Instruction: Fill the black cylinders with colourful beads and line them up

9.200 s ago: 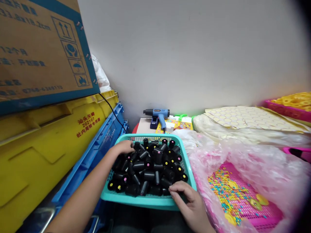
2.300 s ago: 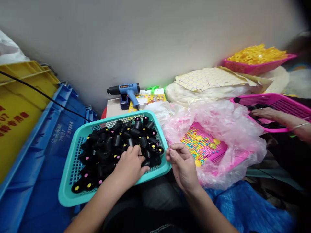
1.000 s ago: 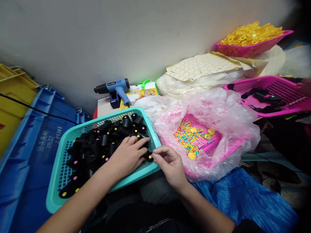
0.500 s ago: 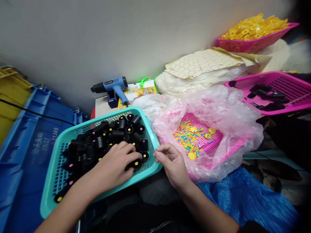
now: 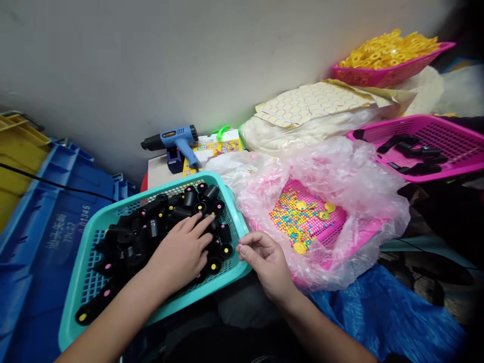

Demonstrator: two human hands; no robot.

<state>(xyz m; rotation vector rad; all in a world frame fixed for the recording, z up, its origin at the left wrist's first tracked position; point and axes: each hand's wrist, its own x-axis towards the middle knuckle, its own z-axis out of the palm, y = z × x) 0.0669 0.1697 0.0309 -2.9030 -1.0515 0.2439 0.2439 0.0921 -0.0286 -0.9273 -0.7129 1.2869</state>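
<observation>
My left hand [image 5: 183, 248] rests over the black plastic cylinders [image 5: 153, 228] heaped in a turquoise basket [image 5: 239, 222]. Its fingers are spread, with the tips on or just above the parts. Many cylinders show a pink or yellow dot at one end. At the basket's right rim, my right hand [image 5: 266, 259] pinches a small pink bead [image 5: 240, 246] between thumb and forefinger; its other fingers are curled. To the right of that hand, multicoloured beads [image 5: 291, 214] and several yellow discs [image 5: 300, 247] lie in a pink basket [image 5: 336, 222] lined with clear plastic film [image 5: 363, 181].
A blue heat gun [image 5: 177, 138] lies behind the turquoise basket. Blue crates [image 5: 56, 227] stand at the left. A magenta basket [image 5: 459, 146] holds black parts on the right; another pink basket [image 5: 363, 75] with yellow pieces sits behind. Round-sticker sheets [image 5: 313, 101] lie by the wall.
My left hand has lifted and its fingers have spread, moving slightly up off a yellow-dotted cylinder near the basket's front right. My right hand keeps its pinch in nearly the same place.
</observation>
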